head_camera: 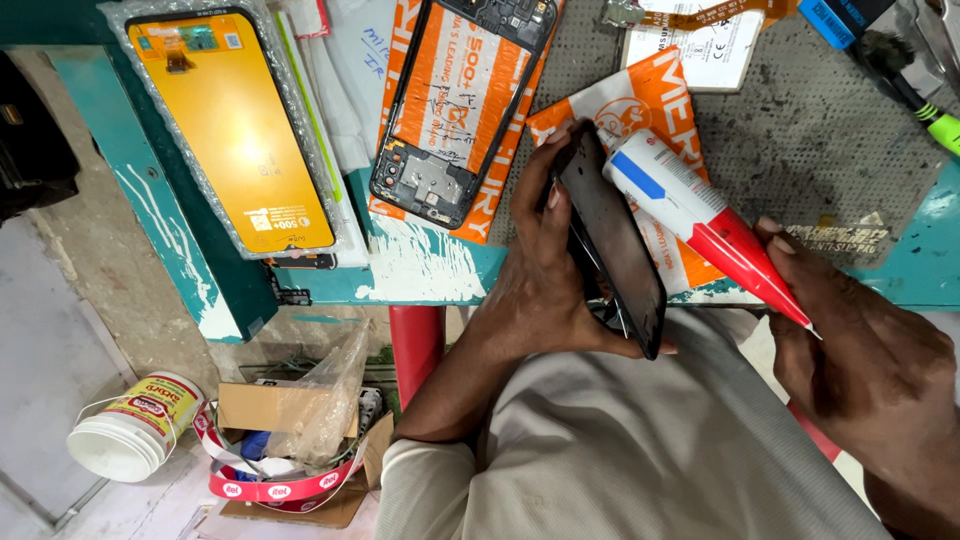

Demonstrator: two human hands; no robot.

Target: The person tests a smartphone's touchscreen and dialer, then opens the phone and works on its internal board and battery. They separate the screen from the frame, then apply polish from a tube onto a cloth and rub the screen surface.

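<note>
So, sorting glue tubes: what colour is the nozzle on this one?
Red, on a white tube with a blue patch; head view.

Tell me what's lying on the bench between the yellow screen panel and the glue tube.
In the head view, an opened phone frame on orange packaging lies between the yellow screen panel and the glue tube.

Colours showing at the teal workbench

A white glue tube is carrying a blue stripe and a red nozzle; the phone screen is showing glossy black; an orange display panel is lying in clear bubble wrap; orange-and-white packets are sitting on the teal bench, which is wearing white paint streaks, beside a grey perforated mat
</note>
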